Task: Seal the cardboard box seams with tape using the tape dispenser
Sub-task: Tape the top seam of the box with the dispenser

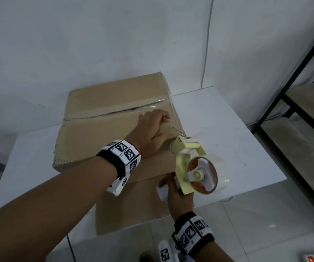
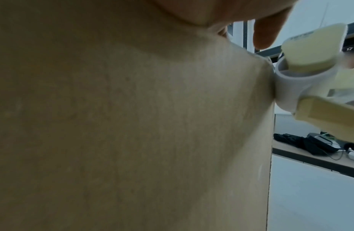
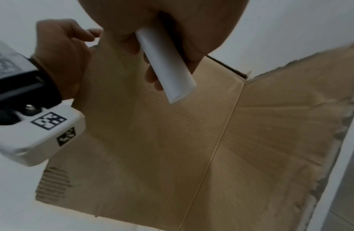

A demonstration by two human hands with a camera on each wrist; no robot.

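Head camera view: a flat brown cardboard box [image 1: 103, 118] lies on a white table [image 1: 228, 133] against a pale wall. Clear tape [image 1: 133, 110] runs along the centre seam of the box top, and another strip runs along its right edge. The left hand [image 1: 150, 129] rests palm down on the box top near that right edge, fingers fairly straight and pressing on the cardboard, gripping nothing. The right hand [image 1: 177, 193] is wrapped around the white handle of a pale yellow plastic tape dispenser [image 1: 190, 163], which carries a roll of clear tape [image 1: 214, 173]; its front end meets the near right corner of the box. The left wrist view shows the dispenser's white roller touching the box edge. From the right wrist, fingers curl round the white handle [image 3: 168, 65] above the cardboard. Both wrists wear black bands with white marker blocks [image 1: 124, 150]. A black metal shelf [image 1: 294, 103] stands on the right.
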